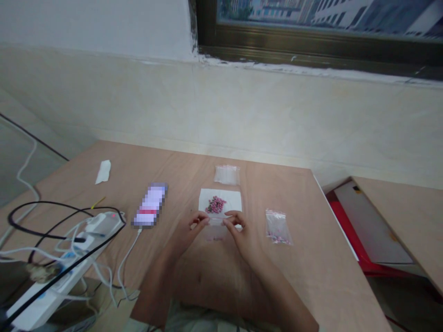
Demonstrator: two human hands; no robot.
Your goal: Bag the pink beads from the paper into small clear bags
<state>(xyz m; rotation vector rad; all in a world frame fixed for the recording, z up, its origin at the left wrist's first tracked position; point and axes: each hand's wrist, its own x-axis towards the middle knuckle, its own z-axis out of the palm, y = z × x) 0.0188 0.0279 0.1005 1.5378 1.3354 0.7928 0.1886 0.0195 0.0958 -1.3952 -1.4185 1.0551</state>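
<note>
My left hand (pixel 197 223) and my right hand (pixel 237 224) each pinch a top corner of a small clear zip bag (pixel 216 230), thumbs and forefingers closed on its upper edge. A few small pink bits show at the bag's lower end. Just beyond the fingers lies a sheet of white paper (pixel 236 197). On it is a loose heap of pink and dark beads (pixel 216 204). To the right of my right hand, another clear zip bag (pixel 278 226) lies flat with beads gathered at its bottom. Farther back sits a stack of clear bags (pixel 227 175).
A phone (pixel 150 205) with its screen lit lies left of the paper, joined to a white cable (pixel 127 258). At the far left, a white power strip (pixel 74 258) carries tangled cords. A white scrap (pixel 103 172) rests toward the back of the wooden table (pixel 311 276).
</note>
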